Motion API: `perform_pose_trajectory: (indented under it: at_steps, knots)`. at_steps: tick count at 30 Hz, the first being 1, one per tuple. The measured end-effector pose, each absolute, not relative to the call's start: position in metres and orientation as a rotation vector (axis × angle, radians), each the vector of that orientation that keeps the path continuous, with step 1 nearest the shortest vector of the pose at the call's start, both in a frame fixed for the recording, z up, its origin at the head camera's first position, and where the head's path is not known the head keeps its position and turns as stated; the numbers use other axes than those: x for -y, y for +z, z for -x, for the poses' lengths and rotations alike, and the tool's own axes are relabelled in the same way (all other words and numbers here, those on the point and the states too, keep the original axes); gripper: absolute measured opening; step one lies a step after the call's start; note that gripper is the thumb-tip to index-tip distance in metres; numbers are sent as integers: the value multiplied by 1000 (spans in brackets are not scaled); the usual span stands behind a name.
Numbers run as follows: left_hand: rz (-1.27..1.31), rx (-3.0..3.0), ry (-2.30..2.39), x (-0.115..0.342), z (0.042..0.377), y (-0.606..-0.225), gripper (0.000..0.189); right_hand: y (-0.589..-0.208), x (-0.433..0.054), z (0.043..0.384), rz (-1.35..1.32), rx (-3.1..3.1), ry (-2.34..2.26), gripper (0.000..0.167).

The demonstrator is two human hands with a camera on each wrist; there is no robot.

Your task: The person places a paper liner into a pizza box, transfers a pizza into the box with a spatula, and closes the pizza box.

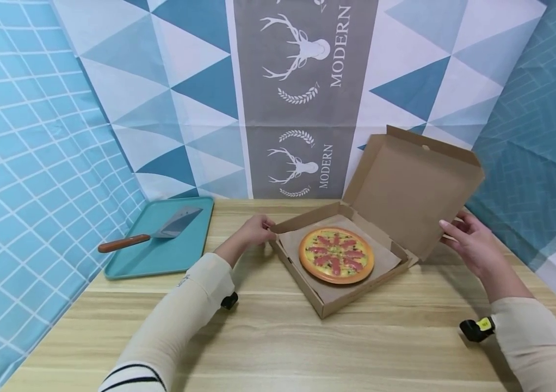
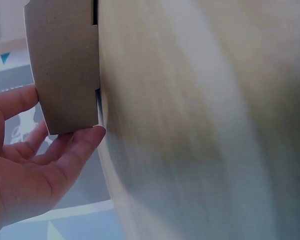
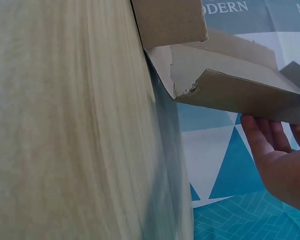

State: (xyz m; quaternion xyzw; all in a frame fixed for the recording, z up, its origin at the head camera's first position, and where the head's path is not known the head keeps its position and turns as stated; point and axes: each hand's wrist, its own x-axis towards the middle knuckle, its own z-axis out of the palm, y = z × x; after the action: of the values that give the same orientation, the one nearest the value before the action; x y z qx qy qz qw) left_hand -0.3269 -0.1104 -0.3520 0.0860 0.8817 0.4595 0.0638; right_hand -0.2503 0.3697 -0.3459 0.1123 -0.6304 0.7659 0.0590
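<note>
An open cardboard pizza box (image 1: 322, 308) stands on the table, a round pizza (image 1: 337, 256) with red strips lying on brown paper inside it. My left hand (image 1: 257, 230) grips the box's left corner; in the left wrist view its thumb and fingers sit around the cardboard corner (image 2: 65, 70). On the other side, my right hand (image 1: 476, 245) holds the raised lid (image 1: 415, 185) by its right edge, thumb on the inner side. The right wrist view shows fingers (image 3: 257, 132) against the outside of the lid's side flap (image 3: 240, 95).
At the back left, a teal tray (image 1: 150, 267) bears a pizza server (image 1: 177, 222) with a wooden handle, which juts past the tray's left rim. Patterned cloth walls (image 1: 199, 109) border the wooden table (image 1: 278, 354) at the back and sides.
</note>
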Motion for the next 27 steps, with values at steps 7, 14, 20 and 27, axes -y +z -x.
perform_pose_trajectory:
  at_steps: [7, 14, 20, 27]
  knots:
    - [-194, -2639, 1407, 112, 313, -352, 41, -344, -367, 257, -416, 2004, 2229, 52]
    - [-171, -2664, 1386, 117, 297, -351, 38, -341, -360, 267, -473, 2080, 2158, 59]
    - [-215, -2728, 1303, 122, 283, -351, 34, -339, -352, 275, -417, 2157, 2118, 72]
    - [-216, -2830, 1201, 128, 269, -354, 34, -339, -343, 282, -357, 2370, 1932, 77]
